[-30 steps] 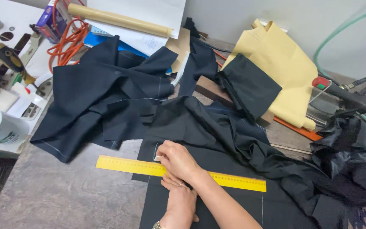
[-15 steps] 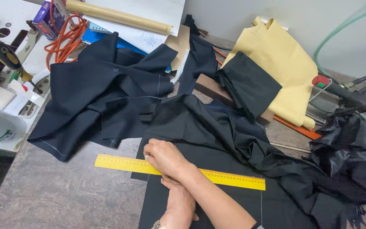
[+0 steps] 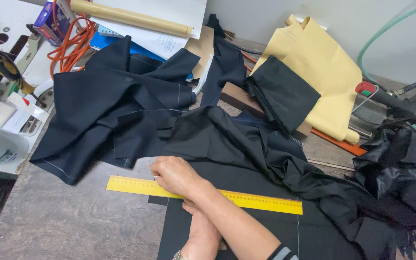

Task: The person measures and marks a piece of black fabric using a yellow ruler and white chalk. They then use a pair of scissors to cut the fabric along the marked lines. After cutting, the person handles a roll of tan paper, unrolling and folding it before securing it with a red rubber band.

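Hands crossed over a long yellow flat ruler (image 3: pixel 261 200)
Right hand (image 3: pixel 176 174) presses flat upon it; left hand (image 3: pixel 203 233) rests just beneath on black cloth panel (image 3: pixel 266 236), grip unclear.

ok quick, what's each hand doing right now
left hand: on the black cloth, mostly hidden, cannot tell
right hand: open, pressing down the yellow ruler

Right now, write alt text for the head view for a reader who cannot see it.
A right hand presses a yellow ruler flat across black fabric on a worktable, the left hand crossed beneath that forearm. Crumpled dark cloth, tan pattern paper and an orange cord lie behind.
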